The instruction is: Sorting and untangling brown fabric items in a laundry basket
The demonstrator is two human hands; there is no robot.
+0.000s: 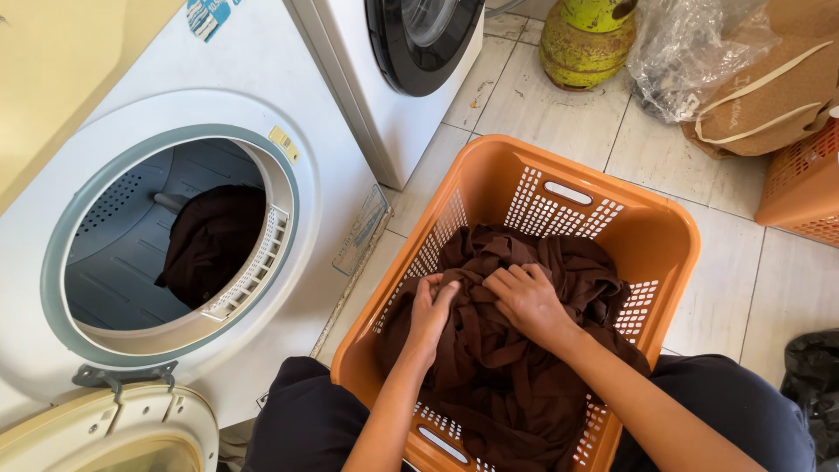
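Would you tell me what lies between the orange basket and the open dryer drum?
In the head view, only bare tiled floor separates the orange basket from the dryer.

The floor (559, 105) is carrying everything in view; it is showing pale square tiles with dark grout lines. An orange laundry basket (664, 236) with perforated walls is sitting on it in the foreground, and brown cloth (524, 385) is filling the basket. A white front-loading machine (341, 149) with its round opening exposed is standing on the floor at the left, and a second white machine (393, 114) with a dark round door is standing just behind it. A yellow-green gas cylinder (581, 44) is standing at the far edge. A clear plastic bag (690, 52) and a tan bag (769, 96) are lying beside it. A second orange basket (804, 183) is sitting at the right edge, and a black bag (808, 376) is lying at the lower right.
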